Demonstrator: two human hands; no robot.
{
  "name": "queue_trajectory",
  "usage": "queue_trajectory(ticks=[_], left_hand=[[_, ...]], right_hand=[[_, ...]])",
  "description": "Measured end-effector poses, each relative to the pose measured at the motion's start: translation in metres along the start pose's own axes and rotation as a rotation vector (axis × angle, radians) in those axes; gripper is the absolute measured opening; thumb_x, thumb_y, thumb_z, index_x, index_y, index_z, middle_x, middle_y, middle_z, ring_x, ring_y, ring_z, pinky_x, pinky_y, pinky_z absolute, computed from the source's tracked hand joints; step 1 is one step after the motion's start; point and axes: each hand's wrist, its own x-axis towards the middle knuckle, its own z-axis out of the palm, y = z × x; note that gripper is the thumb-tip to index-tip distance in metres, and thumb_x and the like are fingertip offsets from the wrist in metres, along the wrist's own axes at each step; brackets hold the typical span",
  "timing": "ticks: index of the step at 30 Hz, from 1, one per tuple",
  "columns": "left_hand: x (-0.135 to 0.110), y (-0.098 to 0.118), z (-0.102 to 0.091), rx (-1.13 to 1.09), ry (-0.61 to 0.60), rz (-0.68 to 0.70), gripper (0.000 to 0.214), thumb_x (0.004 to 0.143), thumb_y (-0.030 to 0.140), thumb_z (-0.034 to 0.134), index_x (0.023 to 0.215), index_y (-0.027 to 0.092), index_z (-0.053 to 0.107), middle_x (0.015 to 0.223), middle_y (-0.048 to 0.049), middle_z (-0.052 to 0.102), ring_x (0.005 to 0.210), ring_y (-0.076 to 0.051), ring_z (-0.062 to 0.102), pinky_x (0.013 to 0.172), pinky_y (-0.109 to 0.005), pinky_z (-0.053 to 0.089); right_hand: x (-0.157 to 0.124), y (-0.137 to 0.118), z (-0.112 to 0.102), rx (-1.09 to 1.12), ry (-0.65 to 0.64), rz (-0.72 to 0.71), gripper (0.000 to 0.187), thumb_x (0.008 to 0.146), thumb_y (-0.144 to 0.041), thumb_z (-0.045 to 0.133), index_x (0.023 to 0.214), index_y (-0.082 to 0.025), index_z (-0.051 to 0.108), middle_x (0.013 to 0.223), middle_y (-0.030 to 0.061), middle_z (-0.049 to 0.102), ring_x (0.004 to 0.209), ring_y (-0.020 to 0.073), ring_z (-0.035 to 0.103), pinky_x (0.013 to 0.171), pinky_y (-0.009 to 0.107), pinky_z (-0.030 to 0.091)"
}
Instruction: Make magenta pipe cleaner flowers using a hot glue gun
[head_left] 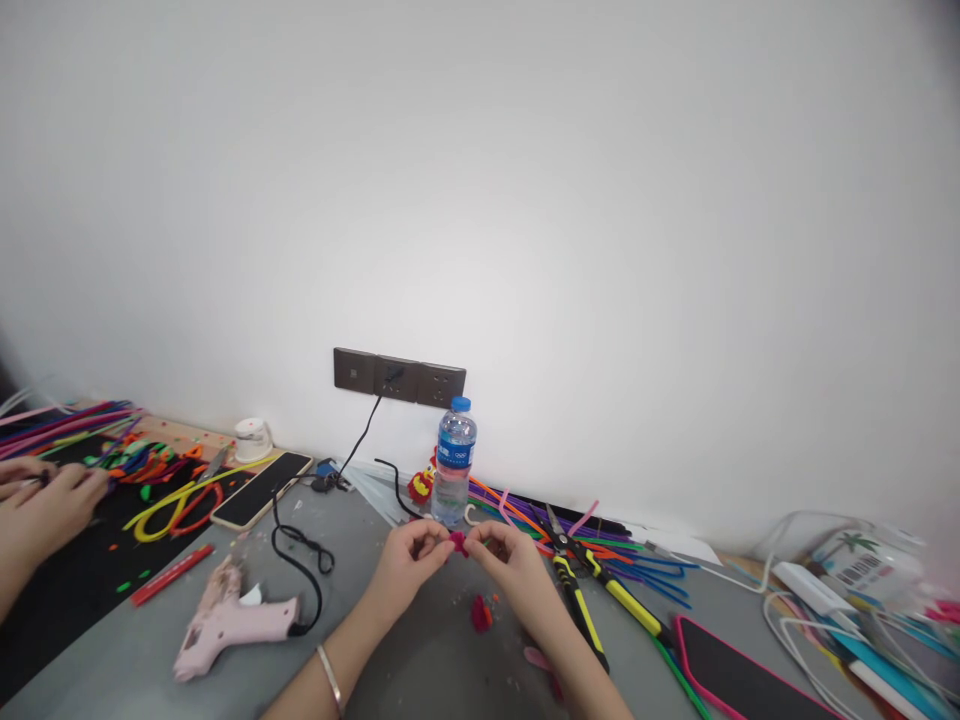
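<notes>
Between my two hands is a small dark-pink fuzzy piece (pixel 458 541), perhaps bent pipe cleaner. My left hand (pixel 411 562), with a bracelet on its wrist, pinches its left side. Thumb and fingers of my right hand (pixel 510 565) close on its right side. Just below, on the grey table, lies a small red-and-orange fuzzy bit (pixel 481 613). A water bottle (pixel 454 462) with a blue cap stands upright behind my hands. Left of it sits a red-and-yellow fuzzy figure (pixel 423 483), partly hidden by the bottle.
A pink glue gun (pixel 240 625) lies at left, its cord near a phone (pixel 262 488). Yellow-black pliers (pixel 619 590) and coloured pipe cleaners (pixel 645 568) lie right, by a pink-edged phone (pixel 742 675). Another person's hands (pixel 56 505) are at far left, near orange-handled scissors (pixel 196 508).
</notes>
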Motion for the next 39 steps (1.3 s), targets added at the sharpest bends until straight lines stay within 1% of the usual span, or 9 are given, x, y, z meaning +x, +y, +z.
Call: queue_trajectory(ticks=[6, 11, 16, 18, 22, 25, 28, 33, 39], left_hand=[[-0.001, -0.001, 0.0, 0.013, -0.002, 0.003, 0.027, 0.073, 0.041, 0.065, 0.067, 0.014, 0.062, 0.051, 0.0075, 0.032, 0.05, -0.01, 0.03, 0.05, -0.022, 0.024], [0.0, 0.0, 0.0, 0.005, 0.008, 0.003, 0.029, 0.071, 0.043, 0.066, 0.066, 0.015, 0.062, 0.05, 0.0073, 0.032, 0.049, -0.01, 0.03, 0.05, -0.022, 0.025], [0.001, -0.002, 0.0, -0.011, 0.022, 0.01, 0.029, 0.072, 0.043, 0.065, 0.066, 0.015, 0.062, 0.049, 0.0077, 0.032, 0.049, -0.01, 0.03, 0.049, -0.022, 0.025], [0.001, -0.002, 0.0, -0.015, 0.034, 0.011, 0.028, 0.072, 0.042, 0.066, 0.066, 0.015, 0.062, 0.049, 0.0079, 0.031, 0.049, -0.01, 0.029, 0.049, -0.022, 0.025], [0.0, 0.0, 0.0, -0.036, 0.049, 0.006, 0.029, 0.072, 0.042, 0.065, 0.066, 0.014, 0.062, 0.05, 0.0078, 0.031, 0.049, -0.009, 0.028, 0.049, -0.022, 0.025], [0.001, 0.001, 0.0, -0.046, 0.053, -0.001, 0.03, 0.072, 0.044, 0.065, 0.066, 0.014, 0.061, 0.051, 0.0075, 0.031, 0.05, -0.01, 0.028, 0.05, -0.022, 0.025], [0.001, 0.0, 0.0, -0.049, 0.039, -0.004, 0.03, 0.072, 0.044, 0.065, 0.067, 0.015, 0.061, 0.051, 0.0075, 0.031, 0.05, -0.01, 0.028, 0.05, -0.023, 0.024], [-0.001, -0.001, 0.0, -0.048, 0.026, -0.001, 0.029, 0.074, 0.043, 0.064, 0.068, 0.014, 0.061, 0.051, 0.0073, 0.031, 0.051, -0.01, 0.028, 0.05, -0.022, 0.024], [0.0, -0.002, 0.0, -0.052, 0.026, 0.003, 0.03, 0.074, 0.043, 0.064, 0.069, 0.014, 0.061, 0.052, 0.0068, 0.034, 0.051, -0.01, 0.029, 0.05, -0.022, 0.024]], right_hand=[[0.0, 0.0, 0.0, 0.003, -0.007, 0.005, 0.021, 0.076, -0.034, 0.059, 0.067, -0.016, 0.062, 0.061, 0.0, 0.055, 0.054, 0.0137, 0.043, 0.053, 0.025, 0.033], [0.0, 0.001, -0.001, 0.016, -0.023, 0.002, 0.022, 0.077, -0.036, 0.058, 0.067, -0.016, 0.061, 0.061, -0.0006, 0.055, 0.054, 0.0137, 0.044, 0.053, 0.025, 0.033], [0.002, 0.004, -0.005, 0.073, 0.018, -0.025, 0.026, 0.075, -0.043, 0.062, 0.071, -0.017, 0.06, 0.065, 0.0004, 0.057, 0.057, 0.0146, 0.049, 0.055, 0.025, 0.037], [0.002, 0.004, -0.007, 0.074, 0.024, -0.024, 0.028, 0.074, -0.044, 0.063, 0.071, -0.017, 0.06, 0.065, 0.0003, 0.056, 0.057, 0.0145, 0.048, 0.055, 0.025, 0.038], [0.001, 0.001, -0.008, 0.012, -0.033, 0.015, 0.026, 0.075, -0.042, 0.062, 0.069, -0.016, 0.062, 0.06, -0.0013, 0.054, 0.052, 0.0125, 0.042, 0.051, 0.024, 0.033], [-0.001, 0.0, -0.006, -0.006, -0.075, 0.023, 0.022, 0.076, -0.037, 0.062, 0.073, -0.015, 0.066, 0.065, 0.0002, 0.059, 0.055, 0.0131, 0.044, 0.053, 0.024, 0.033], [-0.001, 0.003, -0.005, 0.027, -0.103, 0.019, 0.022, 0.078, -0.036, 0.06, 0.072, -0.015, 0.065, 0.065, 0.0002, 0.059, 0.058, 0.0141, 0.046, 0.055, 0.024, 0.034], [-0.001, 0.008, -0.004, 0.093, -0.121, 0.034, 0.022, 0.078, -0.036, 0.061, 0.069, -0.016, 0.063, 0.064, 0.0, 0.057, 0.061, 0.0151, 0.049, 0.058, 0.025, 0.036], [0.001, 0.011, -0.003, 0.127, -0.112, 0.027, 0.022, 0.076, -0.036, 0.063, 0.068, -0.016, 0.061, 0.062, -0.0011, 0.055, 0.058, 0.0139, 0.048, 0.056, 0.024, 0.035]])
